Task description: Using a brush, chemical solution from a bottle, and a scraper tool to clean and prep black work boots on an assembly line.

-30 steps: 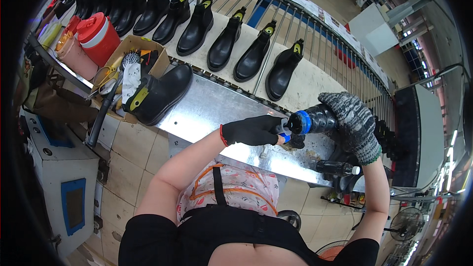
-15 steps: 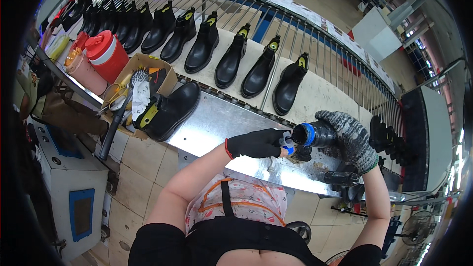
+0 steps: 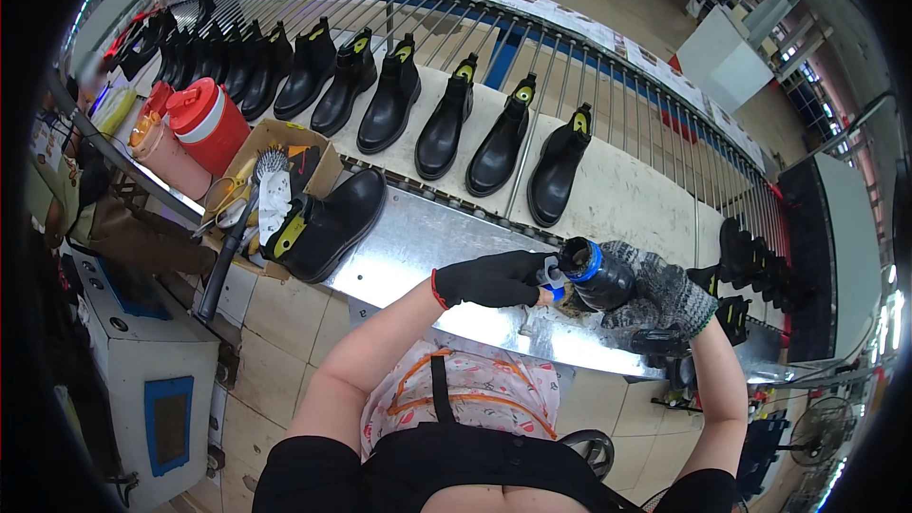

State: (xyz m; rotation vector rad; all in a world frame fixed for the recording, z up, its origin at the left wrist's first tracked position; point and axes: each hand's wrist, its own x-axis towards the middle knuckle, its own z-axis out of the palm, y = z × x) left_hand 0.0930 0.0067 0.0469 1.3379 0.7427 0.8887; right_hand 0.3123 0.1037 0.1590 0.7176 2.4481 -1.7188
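My left hand [image 3: 494, 280], in a black glove with a red cuff edge, is closed on a small whitish and blue piece [image 3: 552, 278], perhaps a brush handle or a cap. That piece sits right beside the mouth of a dark, stained jar [image 3: 608, 283] with a blue rim. Wrapped round the jar's far side is my right hand [image 3: 670, 293], in a grey speckled knit glove. The jar leans with its open mouth up and toward the left. A dark, shiny bottle-like thing [image 3: 657, 340] lies just below my right hand.
Black ankle boots [image 3: 559, 176] stand in a row on the white conveyor [image 3: 627, 195]. A single boot [image 3: 332, 228] lies on the metal bench [image 3: 408, 228] beside a cardboard box [image 3: 321, 171] of tools. Red [image 3: 207, 123] and pink [image 3: 169, 157] jugs stand at the left.
My right hand has slid down around the jar, and the jar has tipped from nearly lying toward more upright. The left hand stays by its mouth, holding the same piece.
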